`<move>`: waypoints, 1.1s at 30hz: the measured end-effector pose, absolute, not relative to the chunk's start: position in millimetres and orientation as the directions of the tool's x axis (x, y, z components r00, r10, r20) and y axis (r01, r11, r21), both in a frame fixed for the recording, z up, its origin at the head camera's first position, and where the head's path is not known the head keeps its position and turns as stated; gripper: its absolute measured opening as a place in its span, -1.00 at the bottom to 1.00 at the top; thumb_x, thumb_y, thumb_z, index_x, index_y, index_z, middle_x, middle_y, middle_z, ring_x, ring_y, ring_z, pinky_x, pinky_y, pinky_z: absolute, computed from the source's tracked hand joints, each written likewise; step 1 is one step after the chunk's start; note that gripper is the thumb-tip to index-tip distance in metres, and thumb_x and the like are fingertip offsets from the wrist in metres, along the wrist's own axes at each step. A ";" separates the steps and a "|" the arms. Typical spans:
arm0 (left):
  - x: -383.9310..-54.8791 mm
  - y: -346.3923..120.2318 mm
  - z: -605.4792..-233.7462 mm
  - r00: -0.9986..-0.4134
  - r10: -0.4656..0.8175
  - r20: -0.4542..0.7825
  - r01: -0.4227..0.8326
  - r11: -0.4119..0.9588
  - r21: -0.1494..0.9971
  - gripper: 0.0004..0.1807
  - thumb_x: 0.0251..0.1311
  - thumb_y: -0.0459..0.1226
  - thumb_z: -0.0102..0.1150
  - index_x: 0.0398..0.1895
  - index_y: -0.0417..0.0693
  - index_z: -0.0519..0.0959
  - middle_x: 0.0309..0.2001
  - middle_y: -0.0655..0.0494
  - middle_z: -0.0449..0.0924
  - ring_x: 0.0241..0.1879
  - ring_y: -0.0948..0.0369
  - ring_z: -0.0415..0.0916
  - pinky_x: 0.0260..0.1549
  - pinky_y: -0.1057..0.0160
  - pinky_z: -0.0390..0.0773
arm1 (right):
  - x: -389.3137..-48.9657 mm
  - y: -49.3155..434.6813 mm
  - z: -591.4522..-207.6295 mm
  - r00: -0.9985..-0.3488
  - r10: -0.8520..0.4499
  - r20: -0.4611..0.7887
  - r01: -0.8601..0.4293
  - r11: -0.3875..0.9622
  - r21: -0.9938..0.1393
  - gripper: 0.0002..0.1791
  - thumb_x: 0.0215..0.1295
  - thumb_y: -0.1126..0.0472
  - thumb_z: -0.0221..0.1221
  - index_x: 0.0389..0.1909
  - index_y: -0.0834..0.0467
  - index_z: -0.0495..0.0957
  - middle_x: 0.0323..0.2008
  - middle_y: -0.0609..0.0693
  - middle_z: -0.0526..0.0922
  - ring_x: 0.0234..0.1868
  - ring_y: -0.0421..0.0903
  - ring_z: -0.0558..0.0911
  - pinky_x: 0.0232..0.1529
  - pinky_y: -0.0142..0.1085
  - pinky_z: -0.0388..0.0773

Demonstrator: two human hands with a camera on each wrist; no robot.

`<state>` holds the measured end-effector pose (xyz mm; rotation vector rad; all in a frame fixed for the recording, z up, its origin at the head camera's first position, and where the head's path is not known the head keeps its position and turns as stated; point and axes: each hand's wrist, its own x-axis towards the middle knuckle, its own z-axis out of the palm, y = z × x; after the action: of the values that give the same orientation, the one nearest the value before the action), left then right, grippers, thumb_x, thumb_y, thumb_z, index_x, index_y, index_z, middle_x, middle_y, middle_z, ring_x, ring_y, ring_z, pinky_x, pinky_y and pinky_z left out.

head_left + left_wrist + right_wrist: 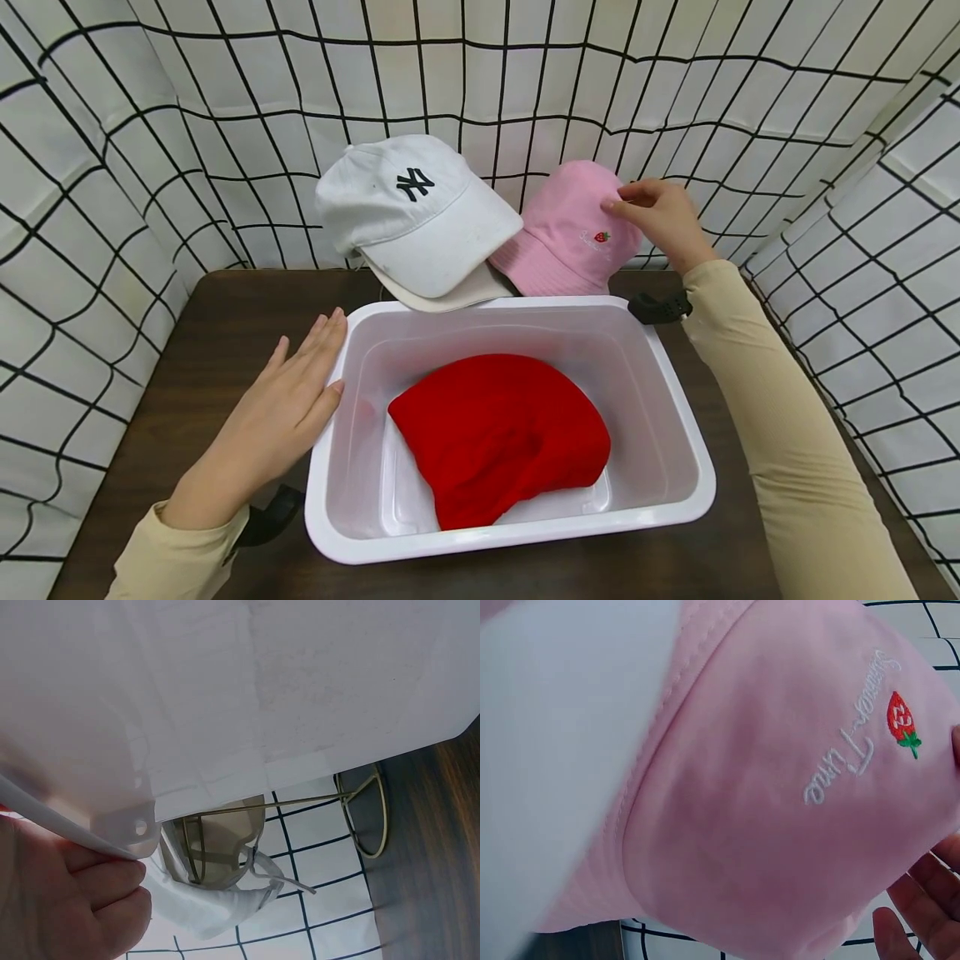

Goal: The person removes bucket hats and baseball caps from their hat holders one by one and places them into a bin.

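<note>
My right hand point(660, 218) pinches the crown of a pink bucket hat point(570, 217) between thumb and fingers. The hat has a small strawberry and white stitched lettering, plain in the right wrist view, and its ridged brim point(585, 889) lies behind the basin's back edge. With fingers mostly straight, my left hand point(281, 408) rests along the left rim of a white plastic basin point(678, 417). Inside the basin lies a soft red cloth item point(502, 433), rounded on one side. Left of the pink hat sits a white baseball cap point(408, 208) with black letters.
A beige cap brim point(450, 293) shows under the white cap. In the left wrist view, a brass-coloured wire stand point(381, 817) is on the dark wooden table point(431, 855). Black wire grid panels point(465, 83) backed with white cloth enclose the back and sides.
</note>
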<state>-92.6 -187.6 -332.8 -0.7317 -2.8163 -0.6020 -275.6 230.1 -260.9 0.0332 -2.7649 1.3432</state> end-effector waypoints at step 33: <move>-92.7 -188.3 -331.1 -0.869 0.431 0.241 0.492 0.801 0.340 -0.29 0.38 -0.22 -0.16 0.49 -0.15 -0.17 0.47 -0.09 -0.10 0.43 -0.03 -0.11 0.32 -0.19 -0.20 | -276.5 219.0 -263.3 -0.979 0.117 0.166 -0.071 0.568 -0.820 -0.55 0.13 0.03 0.33 -0.11 0.32 0.65 -0.27 -0.03 0.63 -0.18 -0.23 0.43 -0.23 -0.43 0.41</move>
<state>-92.7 -188.3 -331.1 -0.7313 -2.8361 -0.5982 -276.5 219.0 -263.3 -0.0384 -2.5985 1.3721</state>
